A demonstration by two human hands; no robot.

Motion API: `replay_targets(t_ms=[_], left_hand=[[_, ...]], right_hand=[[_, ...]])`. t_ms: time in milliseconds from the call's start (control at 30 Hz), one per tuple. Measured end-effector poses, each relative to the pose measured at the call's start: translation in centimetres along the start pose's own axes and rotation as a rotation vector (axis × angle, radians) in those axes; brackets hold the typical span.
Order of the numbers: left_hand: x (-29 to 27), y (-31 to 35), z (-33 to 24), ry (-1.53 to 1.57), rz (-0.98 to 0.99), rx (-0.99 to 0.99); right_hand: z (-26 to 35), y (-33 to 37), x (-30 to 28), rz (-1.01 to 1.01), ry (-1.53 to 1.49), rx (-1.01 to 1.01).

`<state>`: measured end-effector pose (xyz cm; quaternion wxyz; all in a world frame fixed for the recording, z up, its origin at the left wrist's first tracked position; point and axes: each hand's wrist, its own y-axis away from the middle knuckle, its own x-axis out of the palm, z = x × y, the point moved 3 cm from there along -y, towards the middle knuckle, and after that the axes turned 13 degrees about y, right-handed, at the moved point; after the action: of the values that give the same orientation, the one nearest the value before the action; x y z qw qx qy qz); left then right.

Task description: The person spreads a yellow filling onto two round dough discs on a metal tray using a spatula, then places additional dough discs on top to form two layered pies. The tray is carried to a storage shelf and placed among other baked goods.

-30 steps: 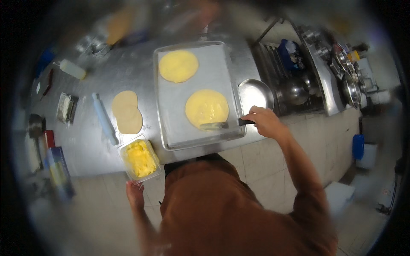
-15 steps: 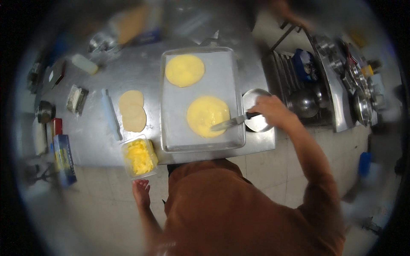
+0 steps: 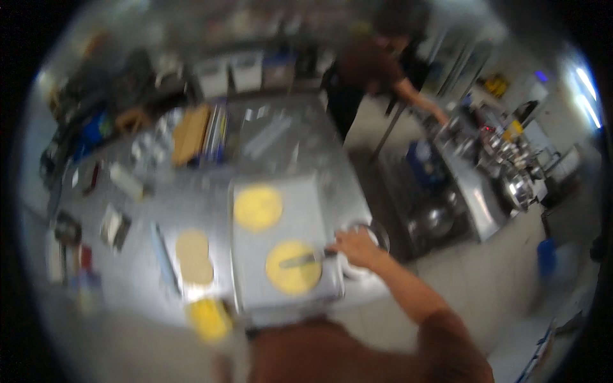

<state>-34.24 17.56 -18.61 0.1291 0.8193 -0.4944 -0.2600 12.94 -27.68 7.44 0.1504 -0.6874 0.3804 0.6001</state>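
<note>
My right hand (image 3: 357,247) is closed round the dark handle of a palette knife (image 3: 300,260). The blade lies over the nearer of two flat dough rounds (image 3: 295,277), which is coated in yellow butter. A second yellow-coated round (image 3: 258,208) sits farther up the same paper-lined baking tray (image 3: 237,281). Under and beside my right hand is a round metal pan (image 3: 381,237), partly covered. Left of the tray's near corner is a tub of yellow butter (image 3: 211,319). My left hand (image 3: 223,369) is a blur below the tub, its fingers unreadable.
Left of the tray, two plain dough rounds (image 3: 194,256) overlap beside a blue-grey rolling pin (image 3: 165,258). Boxes and a cardboard piece (image 3: 190,135) lie farther back on the steel table (image 3: 134,217). At right, another person (image 3: 373,70) reaches over a counter of metal bowls (image 3: 516,185).
The view has tilted up, bringing the back of the room and another person into sight. The knife blade has shifted toward the middle of the nearer round.
</note>
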Motion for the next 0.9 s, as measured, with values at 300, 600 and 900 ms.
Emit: replay_targets(t_ms=[300, 600, 900], left_hand=[[-0.3, 1.8, -9.2, 0.217, 0.366, -0.328], [-6.5, 1.3, -8.8, -0.031, 0.207, 0.099], [-8.6, 4.6, -4.8, 0.141, 0.211, -0.055]], right_hand=[[6.6, 5.2, -5.7, -0.087, -0.826, 0.007], [29.3, 0.2, -5.2, 0.432, -1.293, -0.010], [41.1, -2.1, -2.7, 0.060, -0.862, -0.002]])
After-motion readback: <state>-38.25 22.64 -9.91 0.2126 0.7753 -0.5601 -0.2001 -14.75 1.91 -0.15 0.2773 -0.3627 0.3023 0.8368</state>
